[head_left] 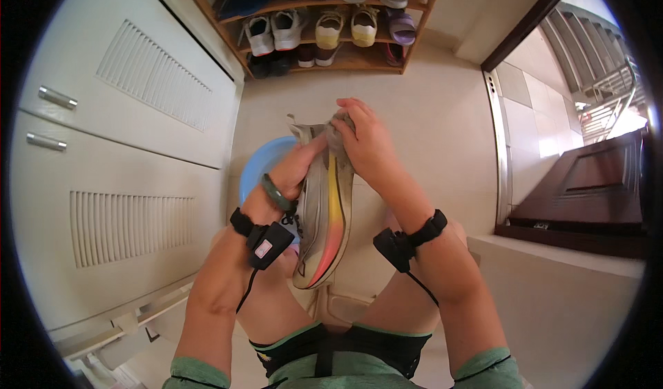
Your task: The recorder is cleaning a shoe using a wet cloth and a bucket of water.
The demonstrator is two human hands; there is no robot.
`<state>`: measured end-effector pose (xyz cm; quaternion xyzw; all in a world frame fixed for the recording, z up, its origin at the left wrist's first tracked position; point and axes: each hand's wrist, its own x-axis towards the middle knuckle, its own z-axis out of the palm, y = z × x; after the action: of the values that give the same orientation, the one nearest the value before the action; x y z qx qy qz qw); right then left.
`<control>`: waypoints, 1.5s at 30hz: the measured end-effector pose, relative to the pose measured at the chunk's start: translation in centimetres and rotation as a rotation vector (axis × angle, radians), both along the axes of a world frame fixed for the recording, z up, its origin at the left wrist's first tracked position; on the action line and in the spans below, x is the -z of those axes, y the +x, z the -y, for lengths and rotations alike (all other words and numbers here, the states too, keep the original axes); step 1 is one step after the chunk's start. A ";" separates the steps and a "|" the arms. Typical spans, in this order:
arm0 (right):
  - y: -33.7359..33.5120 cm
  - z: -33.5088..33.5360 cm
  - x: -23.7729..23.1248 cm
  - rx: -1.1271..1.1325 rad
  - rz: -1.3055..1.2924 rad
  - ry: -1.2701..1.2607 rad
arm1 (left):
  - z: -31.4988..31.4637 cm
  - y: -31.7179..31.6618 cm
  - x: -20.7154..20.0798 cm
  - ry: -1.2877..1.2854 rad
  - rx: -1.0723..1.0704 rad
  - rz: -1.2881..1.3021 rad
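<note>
A grey-white sneaker (315,202) with a yellow-to-pink stripe along its sole is held up before me, its toe toward my lap and its sole side turned to the right. My left hand (298,164) grips it by the opening, with part of the fingers hidden by the shoe. At the heel end my right hand (366,139) is bent around a crumpled greyish cloth (337,135), pressed against the shoe. That hand partly covers the cloth. Behind my left hand a blue basin (252,166) stands on the floor.
A wooden shoe rack (366,60) with several pairs of shoes and slippers stands ahead. White louvred cabinet doors (131,140) line the left. To the right are a doorway with a metal sill (498,147) and an open dark-brown door (587,188).
</note>
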<state>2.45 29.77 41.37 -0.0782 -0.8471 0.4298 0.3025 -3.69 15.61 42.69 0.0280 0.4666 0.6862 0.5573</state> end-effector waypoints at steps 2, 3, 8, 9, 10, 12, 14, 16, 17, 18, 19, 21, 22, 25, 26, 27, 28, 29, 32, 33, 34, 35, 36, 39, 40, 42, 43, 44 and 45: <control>-0.1 0.0 -0.5 0.017 0.137 -0.123 | 0.4 0.1 0.1 -0.025 0.036 -0.017; -0.2 0.0 -0.5 0.022 0.270 -0.243 | 0.7 0.2 0.9 -0.051 0.046 -0.137; -0.3 -2.4 0.5 0.042 0.385 -0.183 | -0.3 2.2 0.3 -0.060 0.132 -0.473; -0.3 -2.6 0.5 0.034 0.424 -0.162 | -0.1 2.2 0.4 -0.110 0.194 -0.610; -0.2 -2.9 0.9 0.051 0.425 -0.171 | 0.0 2.2 0.3 -0.152 0.261 -0.748; 0.1 -3.7 1.7 -0.035 0.406 -0.151 | -0.1 2.6 -0.2 -0.188 0.354 -0.821; 0.2 -4.5 2.3 -0.106 0.450 -0.103 | -0.1 3.4 -0.8 -0.217 0.454 -0.892; 0.2 -4.8 2.4 -0.188 0.494 -0.052 | -0.1 4.5 -1.5 -0.100 0.479 -0.908; 0.0 -4.7 2.3 -0.298 0.538 -0.082 | 0.1 4.6 -1.7 -0.113 0.522 -0.862; -0.1 -4.6 2.1 -0.412 0.581 -0.111 | 0.3 4.6 -1.6 -0.110 0.530 -0.860; 0.0 -4.7 1.8 -0.413 0.578 -0.107 | 0.5 4.5 -1.2 -0.097 0.450 -0.858; 0.4 -4.6 1.2 -0.153 0.499 -0.528 | 1.0 3.3 -0.1 -0.074 0.404 -0.799; 0.4 -4.7 1.2 -0.164 0.496 -0.523 | 0.9 2.9 0.2 -0.078 0.394 -0.804; 0.3 -4.9 0.7 0.055 0.203 -0.761 | -0.2 1.9 -0.1 -0.055 0.048 -0.500; 0.4 -4.2 -0.4 0.051 0.103 -0.790 | -0.2 1.4 0.1 -0.061 0.033 -0.504; 0.5 -3.4 -1.0 0.048 0.004 -0.820 | -0.1 0.8 0.5 -0.029 -0.022 -0.454; 0.4 -2.8 -0.9 0.042 0.006 -0.820 | -0.2 0.6 0.6 0.006 -0.068 -0.400; 0.3 -2.1 -0.7 0.014 -0.017 -0.573 | -0.4 0.7 0.3 -0.021 -0.093 -0.361; 0.4 -0.8 -1.2 -0.065 0.021 -0.338 | -0.9 0.3 1.1 0.006 -0.183 -0.369; 0.5 -0.8 -1.2 -0.078 0.012 -0.221 | -0.9 0.3 1.1 0.022 -0.200 -0.342; 0.6 -0.9 -1.3 -0.092 0.000 -0.103 | -1.0 0.3 1.3 0.022 -0.209 -0.347; 0.8 -0.9 -1.5 -0.101 -0.005 -0.102 | -1.1 0.3 1.9 0.017 -0.258 -0.356; 1.2 -0.9 -1.8 -0.140 0.064 -0.139 | -1.2 0.2 2.4 0.013 -0.306 -0.364; 2.9 -0.3 -2.9 -0.238 0.232 -0.221 | -0.8 -0.8 3.1 0.003 -0.422 -0.205; 3.4 -0.3 -3.2 -0.286 0.334 -0.264 | -0.7 -1.2 2.8 0.003 -0.425 -0.209; 3.7 -0.8 -3.2 -0.359 0.402 -0.343 | -0.5 -1.9 2.1 0.052 -0.442 -0.200; 3.9 -1.1 -3.1 -0.428 0.476 -0.420 | -0.6 -2.0 2.3 0.064 -0.481 -0.203; 4.2 -1.4 -3.2 -0.431 0.474 -0.420 | -0.5 -2.2 2.7 0.063 -0.484 -0.206; 4.6 -1.7 -3.3 -0.472 0.551 -0.440 | -0.5 -2.3 3.1 0.059 -0.496 -0.228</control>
<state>7.02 31.43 44.67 -0.0568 -0.7792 0.6207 -0.0660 -6.00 16.07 39.63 0.0062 0.4986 0.8074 0.3153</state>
